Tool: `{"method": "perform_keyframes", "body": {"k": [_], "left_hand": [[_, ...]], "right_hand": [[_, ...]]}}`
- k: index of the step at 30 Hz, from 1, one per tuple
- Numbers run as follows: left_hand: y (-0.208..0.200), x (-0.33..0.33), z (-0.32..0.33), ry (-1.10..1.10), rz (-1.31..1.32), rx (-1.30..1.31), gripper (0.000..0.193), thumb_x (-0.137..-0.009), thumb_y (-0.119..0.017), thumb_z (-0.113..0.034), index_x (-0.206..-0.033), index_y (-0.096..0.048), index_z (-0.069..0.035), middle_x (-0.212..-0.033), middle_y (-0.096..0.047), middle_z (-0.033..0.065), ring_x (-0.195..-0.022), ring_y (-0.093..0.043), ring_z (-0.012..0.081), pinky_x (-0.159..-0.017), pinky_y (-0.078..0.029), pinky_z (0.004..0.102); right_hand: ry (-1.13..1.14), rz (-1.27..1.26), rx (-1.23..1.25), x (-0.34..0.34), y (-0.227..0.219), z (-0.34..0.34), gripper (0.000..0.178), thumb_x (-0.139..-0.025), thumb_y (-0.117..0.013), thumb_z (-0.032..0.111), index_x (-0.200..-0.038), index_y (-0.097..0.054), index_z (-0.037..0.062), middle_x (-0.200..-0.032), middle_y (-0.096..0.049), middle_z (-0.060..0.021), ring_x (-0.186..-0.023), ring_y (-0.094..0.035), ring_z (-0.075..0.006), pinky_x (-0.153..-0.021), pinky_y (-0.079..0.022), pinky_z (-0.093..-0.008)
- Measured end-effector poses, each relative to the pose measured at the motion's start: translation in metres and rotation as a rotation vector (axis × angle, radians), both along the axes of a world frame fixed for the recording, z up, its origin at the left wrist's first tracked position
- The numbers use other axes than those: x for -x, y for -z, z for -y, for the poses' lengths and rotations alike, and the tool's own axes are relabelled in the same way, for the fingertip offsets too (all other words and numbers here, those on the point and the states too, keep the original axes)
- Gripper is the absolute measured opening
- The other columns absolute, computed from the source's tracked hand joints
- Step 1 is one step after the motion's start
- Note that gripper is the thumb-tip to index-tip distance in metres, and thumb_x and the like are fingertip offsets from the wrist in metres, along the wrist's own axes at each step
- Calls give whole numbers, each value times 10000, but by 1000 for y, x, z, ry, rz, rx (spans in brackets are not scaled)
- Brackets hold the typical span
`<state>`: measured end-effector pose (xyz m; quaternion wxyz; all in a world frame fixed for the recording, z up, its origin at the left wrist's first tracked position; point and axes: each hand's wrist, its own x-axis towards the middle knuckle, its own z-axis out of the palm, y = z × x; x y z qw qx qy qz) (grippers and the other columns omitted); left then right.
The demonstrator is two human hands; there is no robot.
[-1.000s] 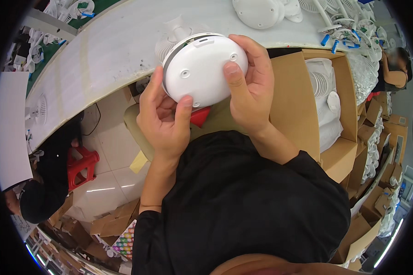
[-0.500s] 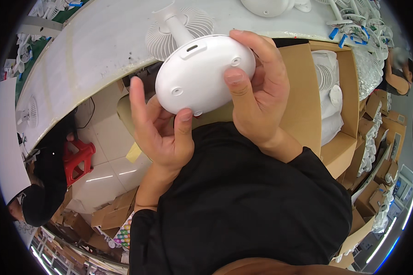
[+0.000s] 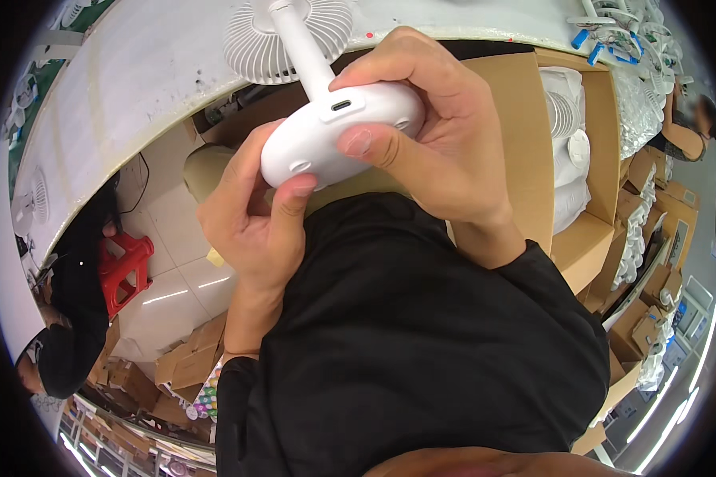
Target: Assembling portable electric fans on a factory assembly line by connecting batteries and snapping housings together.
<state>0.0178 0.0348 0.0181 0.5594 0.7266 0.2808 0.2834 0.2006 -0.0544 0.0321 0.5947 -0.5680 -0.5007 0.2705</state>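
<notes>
A white desk fan (image 3: 314,139) is held between both hands, its round base tilted toward me. The base shows a dark slot-shaped port near its rim and small round feet underneath. Its stem runs up to the ribbed fan head, which is over the table edge. My left hand (image 3: 254,207) grips the left side of the base, thumb on the underside and fingers behind. My right hand (image 3: 445,135) wraps the right side, its thumb pressed on the underside and its index finger along the rim beside the stem.
The white table (image 3: 159,79) curves across the far side. At my right, an open cardboard box (image 3: 517,151) holds a bagged white fan (image 3: 566,151). More fans with blue parts (image 3: 605,36) lie far right. A red stool (image 3: 125,266) and another person (image 3: 75,318) are at left.
The base has tipped so its rim and port face me more. My left hand has closed onto its side, and my right thumb has slid inward across the underside.
</notes>
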Motion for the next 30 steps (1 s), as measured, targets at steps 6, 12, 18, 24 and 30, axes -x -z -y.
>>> {"method": "perform_keyframes", "body": {"k": [6, 12, 18, 24, 30], "left_hand": [[12, -46, -11, -303, 458, 594, 366, -1021, -405, -309, -943, -618, -21, -896, -628, 78, -823, -554, 166, -740, -451, 293], [15, -61, -51, -276, 799, 371, 419, -1040, -284, -285, -719, -478, -99, -644, -521, 59, -606, -447, 152, -612, -370, 278], [-5, -59, -35, -66, 835, -83, 444, -1041, -257, -305, -716, -477, -98, -558, -452, 48, -569, -443, 161, -572, -365, 277], [-14, -37, -23, -78, 494, -441, 468, -1049, -233, -348, -746, -483, -93, -568, -471, 54, -579, -446, 157, -576, -366, 277], [3, -35, -34, -135, 559, -312, 464, -1037, -294, -315, -780, -577, -52, -603, -497, 44, -559, -430, 151, -567, -373, 258]], "right_hand": [[120, 61, -269, 19, 34, -18, 347, -764, -737, 89, -1095, -637, 53, -1039, -539, -79, -873, -508, -182, -766, -422, -260], [-6, -130, -218, 39, 48, -9, 352, -860, -679, 118, -1205, -624, 74, -1071, -545, -85, -934, -507, -192, -850, -411, -256], [-256, -413, 105, 36, 14, -4, 630, -907, -631, 169, -1467, -379, 29, -1422, -398, -141, -1267, -432, -240, -1070, -320, -329], [-474, -834, 94, 47, 21, -8, 640, -930, -621, 142, -1501, -342, 67, -1481, -336, -156, -1266, -419, -257, -1057, -347, -310], [-493, -824, -87, 61, 52, -14, 769, -888, -663, 156, -1525, -249, 36, -1532, -295, -153, -1363, -356, -264, -1123, -284, -361]]}}
